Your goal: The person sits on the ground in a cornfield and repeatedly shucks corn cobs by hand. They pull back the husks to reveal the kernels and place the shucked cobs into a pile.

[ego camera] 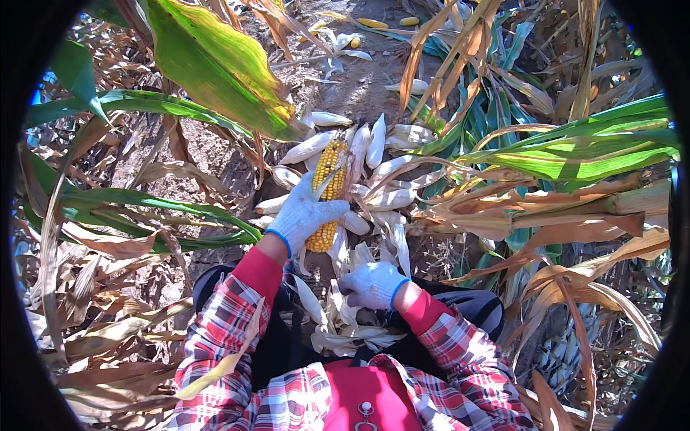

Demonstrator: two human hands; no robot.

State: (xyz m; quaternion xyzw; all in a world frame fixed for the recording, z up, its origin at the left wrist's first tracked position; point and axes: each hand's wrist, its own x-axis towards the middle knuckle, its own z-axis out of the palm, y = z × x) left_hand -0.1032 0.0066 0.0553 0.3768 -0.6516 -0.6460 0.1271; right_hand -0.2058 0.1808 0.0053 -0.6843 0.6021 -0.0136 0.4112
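My left hand [307, 213], in a white knit glove with a blue cuff, grips a yellow corn cob [330, 175] whose kernels are bare. Its thumb lies across the cob and a thin pale piece of husk crosses the kernels. Nearer my body, my right hand [372, 285], gloved alike, has its fingers curled above dry husks; whether it holds anything is hidden. Beyond the cob, several corn ears in pale husks [377, 141] fan out on the soil. More loose husks [356, 336] lie between my legs.
A broad green and yellow corn leaf [215, 70] hangs at the upper left. Green leaves [582, 156] and dry stalks [560, 213] reach in from the right. Farther off on the soil [356, 81] lie husked cobs [372, 23]. Dry leaves [113, 345] cover the left side.
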